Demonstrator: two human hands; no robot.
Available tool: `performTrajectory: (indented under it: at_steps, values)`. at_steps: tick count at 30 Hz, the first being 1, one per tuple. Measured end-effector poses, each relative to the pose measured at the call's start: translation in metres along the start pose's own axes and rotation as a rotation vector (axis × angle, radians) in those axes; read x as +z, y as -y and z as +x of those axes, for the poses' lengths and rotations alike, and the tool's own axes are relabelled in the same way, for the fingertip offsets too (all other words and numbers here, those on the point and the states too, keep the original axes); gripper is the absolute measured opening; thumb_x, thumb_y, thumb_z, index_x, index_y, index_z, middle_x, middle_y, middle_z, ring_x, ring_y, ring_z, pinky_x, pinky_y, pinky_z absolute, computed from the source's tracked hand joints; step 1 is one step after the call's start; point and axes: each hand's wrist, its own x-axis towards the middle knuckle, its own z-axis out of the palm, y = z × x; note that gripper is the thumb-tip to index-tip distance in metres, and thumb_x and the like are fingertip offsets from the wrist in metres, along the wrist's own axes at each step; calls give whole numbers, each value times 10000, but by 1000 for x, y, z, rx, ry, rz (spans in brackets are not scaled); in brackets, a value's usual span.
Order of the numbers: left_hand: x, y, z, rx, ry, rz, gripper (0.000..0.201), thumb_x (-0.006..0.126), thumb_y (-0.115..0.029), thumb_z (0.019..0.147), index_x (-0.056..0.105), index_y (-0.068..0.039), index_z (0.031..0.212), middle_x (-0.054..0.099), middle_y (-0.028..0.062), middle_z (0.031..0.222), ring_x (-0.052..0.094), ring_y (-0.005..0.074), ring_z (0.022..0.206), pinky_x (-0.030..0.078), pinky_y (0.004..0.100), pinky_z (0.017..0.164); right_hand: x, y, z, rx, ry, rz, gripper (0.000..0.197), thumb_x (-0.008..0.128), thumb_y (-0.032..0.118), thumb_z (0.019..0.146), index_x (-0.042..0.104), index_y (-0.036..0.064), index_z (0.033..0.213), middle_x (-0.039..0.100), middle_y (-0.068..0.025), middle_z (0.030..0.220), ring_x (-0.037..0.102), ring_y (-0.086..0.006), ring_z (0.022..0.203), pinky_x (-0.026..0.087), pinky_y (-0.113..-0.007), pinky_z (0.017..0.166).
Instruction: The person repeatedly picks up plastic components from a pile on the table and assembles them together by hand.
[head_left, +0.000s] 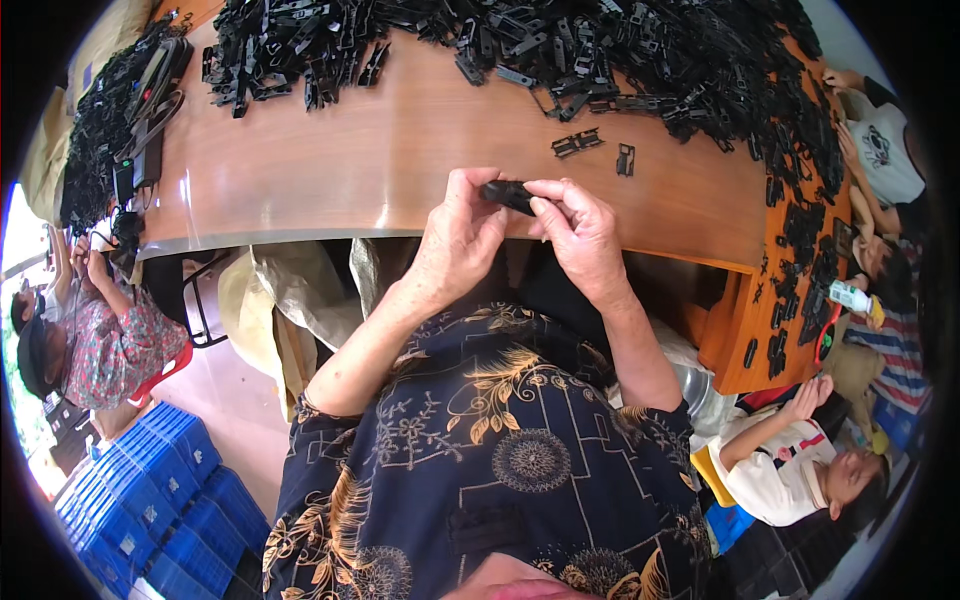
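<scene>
Between my two hands, just above the near edge of the wooden table (300,170), is a small black plastic part (510,195). My left hand (465,225) pinches its left end between thumb and fingers. The thumb and fingers of my right hand (578,225) close on its right end. Its exact kind is hard to make out, since my fingers cover both ends. Beyond my right hand, two loose black plastic pieces lie on the table: a longer one (577,143) and a shorter one (625,160).
A large heap of black plastic parts (560,50) spreads along the far side, with another heap (95,140) at the far left. Several people sit around the table. Blue plastic crates (150,470) are stacked at lower left. A white bottle (850,296) stands at the right.
</scene>
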Motion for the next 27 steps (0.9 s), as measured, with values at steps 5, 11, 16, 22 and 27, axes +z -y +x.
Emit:
performTrajectory:
  at_steps: [5, 11, 16, 22, 27]
  values:
    - [-3, 5, 10, -72, 93, 252, 252, 617, -89, 940, 491, 13, 1133, 661, 150, 954, 665, 196, 875, 525, 321, 766, 3, 3, -10, -255, 0, -353, 187, 650, -43, 841, 650, 4, 1021, 602, -117, 804, 612, -233, 704, 483, -353, 628]
    - [16, 14, 3, -6, -22, -74, 346, 673, -130, 925, 485, -27, 1197, 632, 98, 1001, 629, 147, 878, 526, 289, 787, -3, 0, -19, 30, 10, 217, 107, 620, 7, 924, 623, 14, 1031, 599, -15, 812, 606, -103, 716, 509, -245, 593]
    - [26, 15, -3, -117, -26, -287, 422, 689, -124, 914, 456, -51, 1259, 605, 54, 996, 596, 116, 886, 502, 261, 803, -8, -20, -18, 221, 61, 670, 166, 632, 37, 935, 586, 32, 1094, 599, -8, 814, 589, -75, 659, 492, -222, 552]
    - [27, 5, 4, -119, -30, -310, 403, 692, -140, 917, 473, -64, 1246, 595, 31, 970, 572, 88, 860, 495, 236, 758, -11, -19, -10, 239, 78, 686, 128, 636, 65, 942, 575, 35, 1050, 599, -9, 768, 585, -77, 640, 490, -223, 538]
    - [25, 16, 29, -258, -88, -371, 211, 677, -198, 938, 553, -30, 961, 617, 42, 839, 589, 60, 692, 484, 199, 529, -27, -3, 6, 301, 193, 326, 112, 668, 75, 920, 593, 48, 1000, 581, 15, 740, 580, -55, 665, 476, -209, 540]
